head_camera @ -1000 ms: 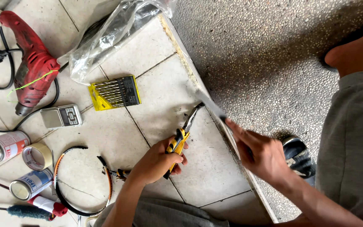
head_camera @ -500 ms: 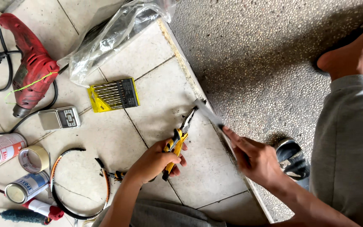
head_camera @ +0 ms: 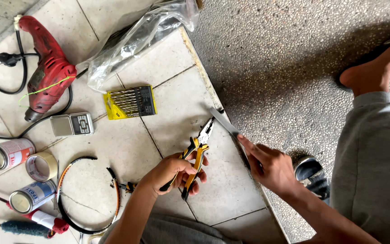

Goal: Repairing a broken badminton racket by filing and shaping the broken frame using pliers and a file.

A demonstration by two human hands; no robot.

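- Two tools are in my hands: my left hand (head_camera: 172, 171) has its fingers wrapped round the yellow-and-black handles of the pliers (head_camera: 198, 151), and my right hand (head_camera: 269, 167) has its fingers closed on the near end of a flat grey metal strip (head_camera: 224, 121).
- The strip has come a little nearer to the pliers since a second ago; its far end now lies just beside the pliers' nose, over the edge of the tiled surface (head_camera: 168, 72).
- The pliers' nose looks slightly parted and points up at the strip; I cannot tell whether it touches the metal yet.
- My hands have stayed in much the same place, so I judge I am lining up a grip on the strip, not yet bending or cutting it.
- Nothing else has moved: the red drill (head_camera: 46, 72), the yellow case of drill bits (head_camera: 129, 102), the small pocket scale (head_camera: 71, 124), the two cans (head_camera: 7, 153), the tape roll (head_camera: 40, 165) and the black hoop (head_camera: 86, 194) lie well apart to my left.
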